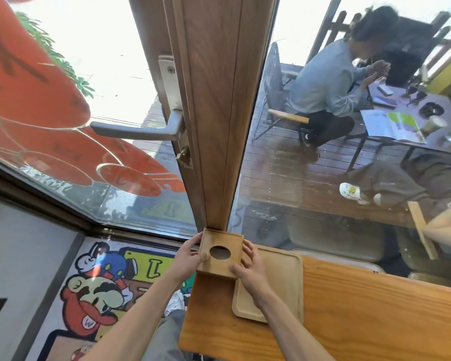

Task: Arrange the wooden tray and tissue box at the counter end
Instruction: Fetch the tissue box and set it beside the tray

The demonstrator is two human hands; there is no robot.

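Gripping one tissue box [220,254] between left hand [189,255] and right hand [248,272], beside one wooden tray [279,282].

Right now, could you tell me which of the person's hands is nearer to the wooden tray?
The right hand. It grips the tissue box's right side directly above the wooden tray, while the left hand holds the box's left side, away from the tray.

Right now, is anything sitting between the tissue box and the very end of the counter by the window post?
Nothing visible does. The tissue box is already at the counter end, against the window post, held by the left hand and right hand. The wooden tray lies beside it, not in its path.
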